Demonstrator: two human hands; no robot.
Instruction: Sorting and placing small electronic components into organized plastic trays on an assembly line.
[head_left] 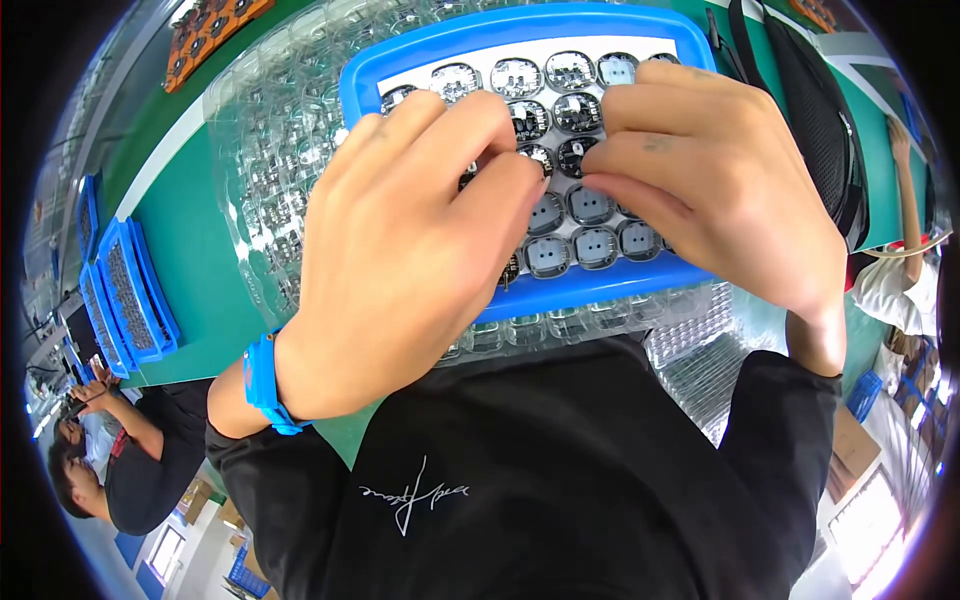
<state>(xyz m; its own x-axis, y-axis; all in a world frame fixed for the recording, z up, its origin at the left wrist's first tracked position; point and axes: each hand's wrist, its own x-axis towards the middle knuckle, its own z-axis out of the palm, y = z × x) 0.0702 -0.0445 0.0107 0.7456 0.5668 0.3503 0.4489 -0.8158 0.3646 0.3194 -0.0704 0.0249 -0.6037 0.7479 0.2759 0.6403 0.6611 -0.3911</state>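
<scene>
Both my hands are over a blue-rimmed tray holding rows of small rounded parts on a white base. Farther rows show dark housings with circuit boards; nearer ones show grey housings with two small holes. My left hand, a blue band on its wrist, has thumb and index finger closed together over the tray's middle. My right hand is bent in a pinch just right of it, fingertips beside a dark housing. What either pinch holds is hidden behind the fingers.
Clear plastic blister trays lie under and left of the blue tray, on a green tabletop. Filled blue trays stand at left, orange trays at far left. A black mesh bag lies at right. Other people are at both sides.
</scene>
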